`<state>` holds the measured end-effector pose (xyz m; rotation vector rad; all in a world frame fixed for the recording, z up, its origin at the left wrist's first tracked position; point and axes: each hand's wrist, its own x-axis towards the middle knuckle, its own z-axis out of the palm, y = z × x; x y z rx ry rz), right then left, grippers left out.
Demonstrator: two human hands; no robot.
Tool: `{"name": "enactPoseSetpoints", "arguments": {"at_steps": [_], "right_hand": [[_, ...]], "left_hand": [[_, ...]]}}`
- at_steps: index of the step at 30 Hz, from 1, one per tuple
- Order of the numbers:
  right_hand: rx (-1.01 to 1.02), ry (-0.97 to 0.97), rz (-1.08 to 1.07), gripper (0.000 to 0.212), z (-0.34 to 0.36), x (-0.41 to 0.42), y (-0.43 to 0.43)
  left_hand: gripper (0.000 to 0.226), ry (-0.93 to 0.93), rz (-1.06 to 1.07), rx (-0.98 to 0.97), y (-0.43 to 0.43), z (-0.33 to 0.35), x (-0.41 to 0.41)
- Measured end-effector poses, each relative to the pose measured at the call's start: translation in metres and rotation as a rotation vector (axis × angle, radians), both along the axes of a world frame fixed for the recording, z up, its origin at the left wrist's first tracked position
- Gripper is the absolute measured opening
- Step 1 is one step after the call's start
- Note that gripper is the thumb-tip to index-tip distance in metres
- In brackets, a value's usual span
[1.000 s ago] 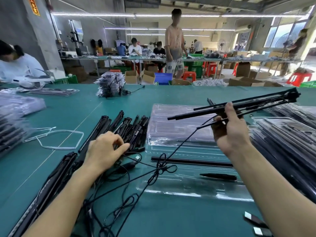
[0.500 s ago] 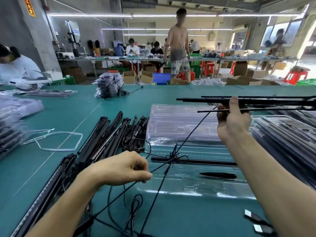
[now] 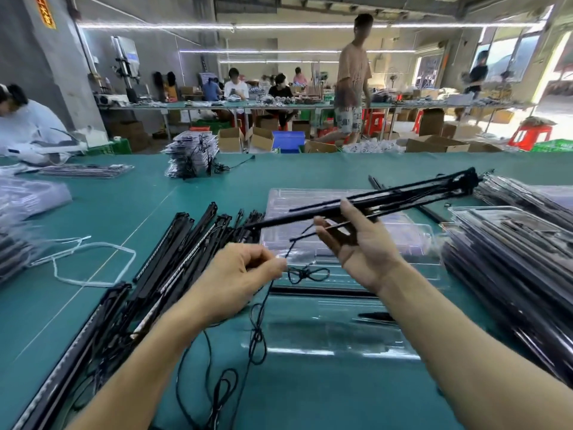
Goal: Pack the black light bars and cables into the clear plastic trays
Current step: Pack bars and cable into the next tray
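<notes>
Black light bars hang as a bundle above the clear plastic tray, with our right hand closed round them, thumb over the top. Our left hand pinches the thin cable just left of the tray. We judge that drawing the hands apart could tighten the knotted loop over the tray's far edge, and that the slack trailing left of the tray may snag the pile of loose bars and drag them. The bundle might also fan out and drop across the tray, not into its slots.
</notes>
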<state>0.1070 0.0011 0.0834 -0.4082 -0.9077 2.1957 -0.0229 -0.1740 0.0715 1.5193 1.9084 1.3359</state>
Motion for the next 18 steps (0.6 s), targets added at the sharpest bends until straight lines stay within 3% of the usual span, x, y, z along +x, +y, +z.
{"name": "enactPoseSetpoints", "arguments": {"at_steps": [3,7,9,13,18], "right_hand": [[-0.042,0.092,-0.008,0.014,0.008,-0.019,-0.01],[-0.075,0.234,-0.113,0.025,0.034,-0.027,-0.001],[-0.089,0.239,-0.206,0.033,0.045,-0.025,0.01],[-0.03,0.176,-0.303,0.014,0.048,-0.022,0.025],[-0.096,0.247,-0.461,0.051,0.061,-0.002,0.057]], "left_hand": [[0.022,0.062,-0.283,-0.168,-0.003,-0.001,0.011],[0.021,0.09,-0.507,-0.474,-0.015,-0.005,0.011],[0.022,0.092,-0.541,-0.553,-0.023,-0.006,0.008],[0.014,0.012,-0.617,-0.605,-0.04,-0.002,-0.003],[0.05,-0.315,-0.446,-0.721,-0.049,-0.009,-0.017]]}}
